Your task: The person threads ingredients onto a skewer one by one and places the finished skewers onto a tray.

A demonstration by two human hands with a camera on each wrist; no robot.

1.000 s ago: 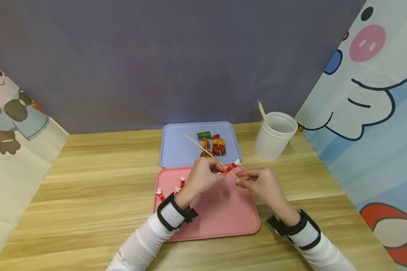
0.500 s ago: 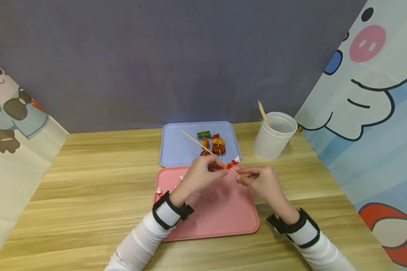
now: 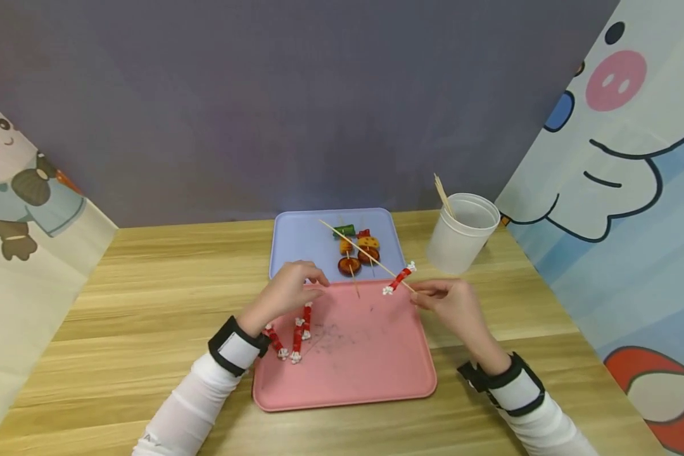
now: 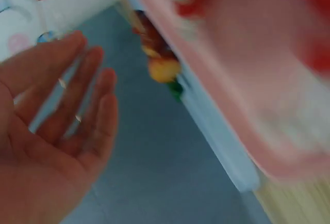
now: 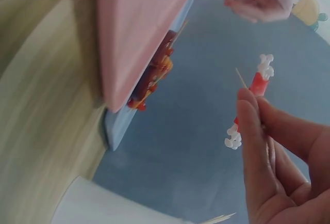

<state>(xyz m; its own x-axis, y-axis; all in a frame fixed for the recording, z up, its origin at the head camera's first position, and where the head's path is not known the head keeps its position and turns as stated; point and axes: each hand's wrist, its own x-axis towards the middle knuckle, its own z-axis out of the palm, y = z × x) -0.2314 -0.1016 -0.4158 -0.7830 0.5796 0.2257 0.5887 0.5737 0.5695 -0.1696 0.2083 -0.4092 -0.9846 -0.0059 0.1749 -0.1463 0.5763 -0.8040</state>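
Observation:
My right hand (image 3: 449, 305) pinches a thin wooden skewer (image 3: 350, 244) near its lower right end. One red toy piece with white knobbed ends (image 3: 401, 277) sits crosswise on the skewer, just beyond the fingertips. The skewer's long bare part slants up and left over the blue tray (image 3: 296, 237). Holding nothing, my left hand (image 3: 287, 288) hovers over the far left corner of the pink tray (image 3: 376, 367); its fingers (image 4: 77, 95) are loosely extended in the left wrist view. Several similar red pieces (image 3: 297, 339) lie on the pink tray below that hand.
Two loaded skewers with green, orange, yellow and brown toy food (image 3: 368, 254) rest on the blue tray, behind the pink one. A white cup (image 3: 462, 234) with several bare skewers (image 3: 441, 192) stands at the back right. A grey panel (image 3: 319, 107) rises behind the table.
My left hand has let go of the red piece and skewer and moved left. My right hand still pinches the skewer and has shifted slightly right.

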